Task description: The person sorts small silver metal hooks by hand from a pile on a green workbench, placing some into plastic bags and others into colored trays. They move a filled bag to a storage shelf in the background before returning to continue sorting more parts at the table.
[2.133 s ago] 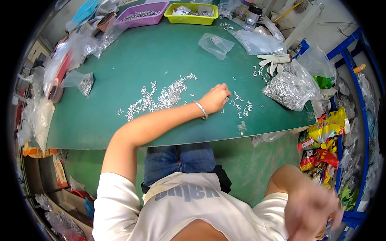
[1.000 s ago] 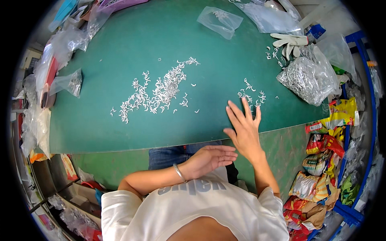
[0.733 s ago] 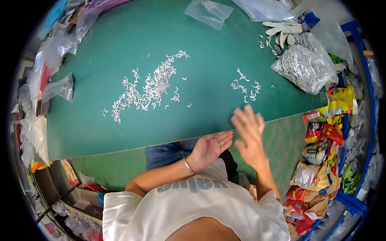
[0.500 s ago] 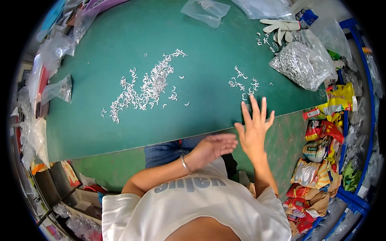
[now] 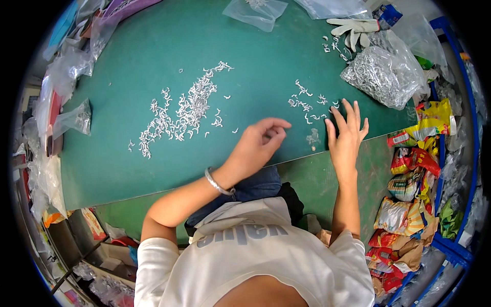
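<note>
My right hand (image 5: pixel 346 129) is open over the table's near right edge, fingers apart. Its fingertips are beside a curved silvery piece (image 5: pixel 335 105), close to a small loose group of silvery curved pieces (image 5: pixel 302 102). My left hand (image 5: pixel 262 139) is over the near part of the table, fingers curled in toward the thumb; nothing shows in it. A bracelet circles that wrist. Between my hands, near the edge, lies a small translucent whitish thing (image 5: pixel 313 137) whose kind I cannot make out. A larger spread heap of silvery pieces (image 5: pixel 192 105) lies on the left.
At the right of the green table (image 5: pixel 255 66) stands a clear bag of silvery pieces (image 5: pixel 381 77), with a white glove (image 5: pixel 353 26) behind it. Plastic bags (image 5: pixel 76 117) line the left edge. Colourful packets (image 5: pixel 401 212) fill a blue rack (image 5: pixel 452 250) at my right.
My left hand has moved forward over the table and its fingers have curled. My right hand has shifted right and slightly forward, uncovering the whitish thing near the edge.
</note>
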`<move>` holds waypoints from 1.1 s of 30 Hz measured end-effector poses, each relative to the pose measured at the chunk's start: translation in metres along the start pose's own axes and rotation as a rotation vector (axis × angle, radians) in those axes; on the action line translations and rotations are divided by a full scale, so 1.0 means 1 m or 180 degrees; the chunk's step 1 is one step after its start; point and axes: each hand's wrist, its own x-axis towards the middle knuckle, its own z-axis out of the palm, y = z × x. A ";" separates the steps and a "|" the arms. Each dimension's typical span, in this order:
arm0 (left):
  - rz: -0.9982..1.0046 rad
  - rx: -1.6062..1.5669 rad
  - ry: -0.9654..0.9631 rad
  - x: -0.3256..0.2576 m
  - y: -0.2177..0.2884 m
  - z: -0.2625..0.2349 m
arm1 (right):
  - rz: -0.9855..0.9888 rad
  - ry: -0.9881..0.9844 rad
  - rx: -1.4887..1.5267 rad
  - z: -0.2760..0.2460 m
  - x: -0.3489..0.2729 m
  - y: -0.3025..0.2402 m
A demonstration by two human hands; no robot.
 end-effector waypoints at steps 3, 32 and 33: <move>0.0537 0.1598 0.0148 0.023 0.010 -0.005 | -0.0440 0.0034 0.0775 -0.003 0.000 -0.015; 0.0981 0.2181 0.0223 0.054 0.007 -0.017 | -0.0506 -0.0028 0.1081 0.002 0.001 -0.028; 0.0704 0.1890 0.0198 0.050 0.008 -0.017 | -0.0463 -0.0049 0.1054 0.002 0.003 -0.029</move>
